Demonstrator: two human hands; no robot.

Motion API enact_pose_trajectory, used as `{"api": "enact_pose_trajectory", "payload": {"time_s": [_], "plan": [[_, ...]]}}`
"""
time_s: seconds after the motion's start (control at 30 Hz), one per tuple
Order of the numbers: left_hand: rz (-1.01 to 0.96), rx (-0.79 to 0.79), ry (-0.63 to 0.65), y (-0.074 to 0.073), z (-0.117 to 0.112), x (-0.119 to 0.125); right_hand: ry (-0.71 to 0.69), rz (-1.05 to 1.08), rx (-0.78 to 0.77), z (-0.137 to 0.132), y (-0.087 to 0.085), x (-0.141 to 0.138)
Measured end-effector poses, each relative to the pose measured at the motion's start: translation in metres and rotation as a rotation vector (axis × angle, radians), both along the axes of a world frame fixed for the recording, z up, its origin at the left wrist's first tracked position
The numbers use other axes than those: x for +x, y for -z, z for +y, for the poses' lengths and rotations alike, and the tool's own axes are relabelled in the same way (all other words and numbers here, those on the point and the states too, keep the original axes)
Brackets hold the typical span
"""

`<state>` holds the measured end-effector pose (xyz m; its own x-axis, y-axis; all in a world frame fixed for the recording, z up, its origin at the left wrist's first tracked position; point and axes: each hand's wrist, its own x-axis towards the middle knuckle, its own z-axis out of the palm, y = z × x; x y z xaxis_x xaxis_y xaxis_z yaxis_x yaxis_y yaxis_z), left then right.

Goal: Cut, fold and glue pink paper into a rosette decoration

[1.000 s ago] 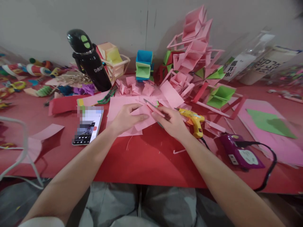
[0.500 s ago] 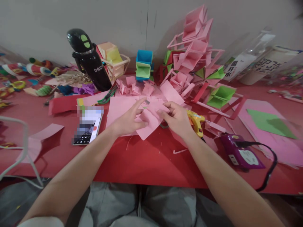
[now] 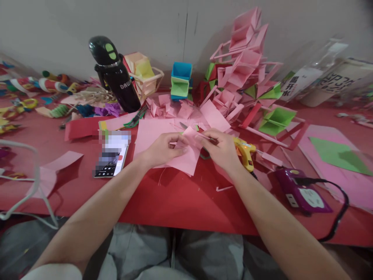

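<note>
Between my two hands, above the red tabletop, is a folded piece of pink paper (image 3: 189, 159). My left hand (image 3: 164, 148) pinches its left side between thumb and curled fingers. The thumb and forefinger of my right hand (image 3: 219, 147) close on its upper right edge. Flat beneath lies a larger pink sheet (image 3: 145, 134), partly covered by my left hand. Behind the held paper shows the tip of a blade (image 3: 183, 125), probably scissors, the rest hidden. A yellow glue gun (image 3: 245, 153) lies just right of my right hand.
A phone (image 3: 113, 155) lies left of my left forearm. Along the wall stand a black bottle (image 3: 124, 83), a blue and green paper box (image 3: 180, 83) and a tall pink paper structure (image 3: 243, 58). A purple power strip (image 3: 303, 190) with a black cable is at right.
My left fingers, spread out before, have curled in and closed on the pink paper. The paper has turned, and its lower corner now points more to the right.
</note>
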<state>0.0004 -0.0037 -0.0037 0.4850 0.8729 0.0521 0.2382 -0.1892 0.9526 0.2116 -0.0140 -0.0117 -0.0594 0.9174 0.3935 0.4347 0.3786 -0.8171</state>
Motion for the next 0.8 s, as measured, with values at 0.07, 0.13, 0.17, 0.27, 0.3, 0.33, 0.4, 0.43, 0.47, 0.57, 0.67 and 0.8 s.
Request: {"api": "enact_pose_trajectory", "payload": {"time_s": [0.07,0.13,0.17,0.27,0.3,0.33,0.4,0.43,0.47,0.57,0.67,0.8], "plan": [[-0.016,-0.004,0.023,0.0011,-0.0001,0.0,0.029,-0.009,0.04,-0.0005,0.0002,-0.0004],[-0.014,-0.024,0.028,0.0002,-0.0009,0.0002,0.045,0.003,0.05,-0.0009,0.0014,-0.0006],[-0.009,-0.038,0.021,-0.0008,-0.0014,0.0005,0.046,0.005,0.053,-0.0011,0.0023,-0.0007],[0.005,-0.054,0.013,-0.004,-0.0026,0.0019,0.044,-0.009,0.071,-0.0017,0.0047,-0.0013],[0.006,-0.043,0.015,-0.0047,-0.0028,0.0024,0.045,-0.013,0.076,-0.0019,0.0053,-0.0014],[0.01,-0.028,0.014,-0.0052,-0.003,0.0027,0.049,-0.013,0.08,-0.002,0.0058,-0.0016],[0.023,-0.007,0.001,-0.0055,-0.0032,0.0033,0.057,-0.015,0.07,-0.0019,0.0062,-0.0016],[0.03,-0.007,-0.011,-0.0055,-0.0034,0.0035,0.06,-0.014,0.059,-0.0018,0.0061,-0.0015],[0.038,-0.004,-0.026,-0.0056,-0.0035,0.0036,0.058,-0.012,0.048,-0.0015,0.006,-0.0014],[0.061,0.022,-0.064,-0.0056,-0.0038,0.0042,0.038,-0.022,0.073,-0.0009,0.0046,-0.0015],[0.073,0.049,-0.073,-0.0053,-0.0037,0.0046,0.047,-0.069,0.182,-0.0008,0.0028,-0.0018],[0.063,0.05,-0.058,-0.0046,-0.004,0.0049,0.074,-0.103,0.215,-0.0012,0.0025,-0.0014]]}}
